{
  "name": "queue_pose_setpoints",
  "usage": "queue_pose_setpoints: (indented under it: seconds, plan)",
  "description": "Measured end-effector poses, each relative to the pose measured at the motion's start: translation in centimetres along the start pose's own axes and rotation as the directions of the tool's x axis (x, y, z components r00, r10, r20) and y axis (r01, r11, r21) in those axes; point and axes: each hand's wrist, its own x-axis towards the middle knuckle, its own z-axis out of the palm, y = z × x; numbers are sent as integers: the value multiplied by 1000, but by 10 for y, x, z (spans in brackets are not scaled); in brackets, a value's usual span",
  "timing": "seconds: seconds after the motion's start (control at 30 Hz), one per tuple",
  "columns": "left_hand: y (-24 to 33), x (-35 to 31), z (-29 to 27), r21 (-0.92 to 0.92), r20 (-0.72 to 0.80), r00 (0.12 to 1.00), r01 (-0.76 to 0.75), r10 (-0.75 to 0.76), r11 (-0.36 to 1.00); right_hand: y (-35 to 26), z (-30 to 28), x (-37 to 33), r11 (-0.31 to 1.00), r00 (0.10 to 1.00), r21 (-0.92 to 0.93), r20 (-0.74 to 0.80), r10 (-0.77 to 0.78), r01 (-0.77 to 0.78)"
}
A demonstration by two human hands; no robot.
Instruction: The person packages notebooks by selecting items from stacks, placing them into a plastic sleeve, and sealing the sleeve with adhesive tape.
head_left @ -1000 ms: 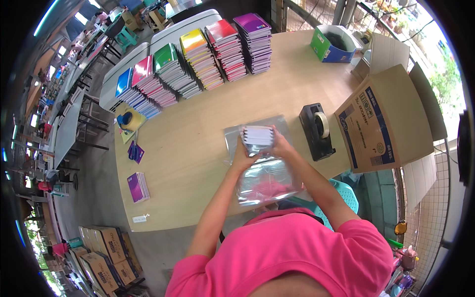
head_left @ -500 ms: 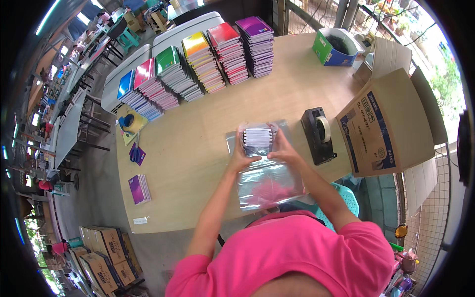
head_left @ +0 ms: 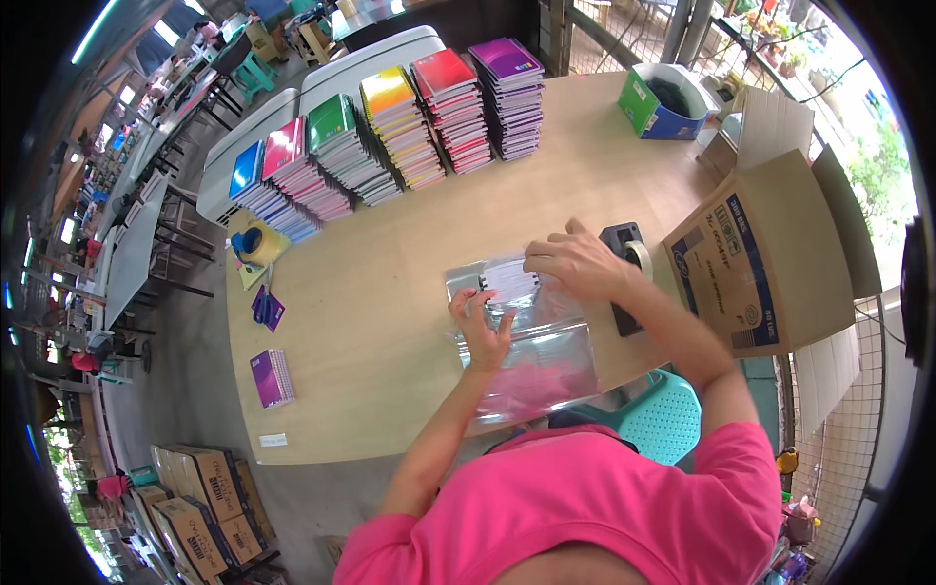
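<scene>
The black tape dispenser [head_left: 624,283] is partly hidden behind the right hand [head_left: 577,261]. The clear plastic bag's [head_left: 531,361] contents blur into pink glare.

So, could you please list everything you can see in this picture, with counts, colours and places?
Clear plastic bag: one, transparent, flat on the table before the person.
Small notebook stack: one, white-edged, inside the bag's far end.
Notebook stacks: six rows, blue, pink, green, yellow, red, purple, along the far edge.
Tape dispenser: one, black, right of the bag.
Cardboard box: one, brown, open, far right.
Purple notebook: one, near left edge.
Table: one, light wood.
Left hand: on the bag.
Right hand: at the bag's far end.
</scene>
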Motion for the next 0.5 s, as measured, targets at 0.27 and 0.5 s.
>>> queue_pose_setpoints:
  seconds: [0.27,0.5]
  plan:
    - [-10,76,-65,19,650,650,-531,393,847,44,13,38,930,941,187,66,-333,317]
    - [-7,118,-68,-49,895,298,-672,331,739,29,38,73,892,909,185,-17,-417,413]
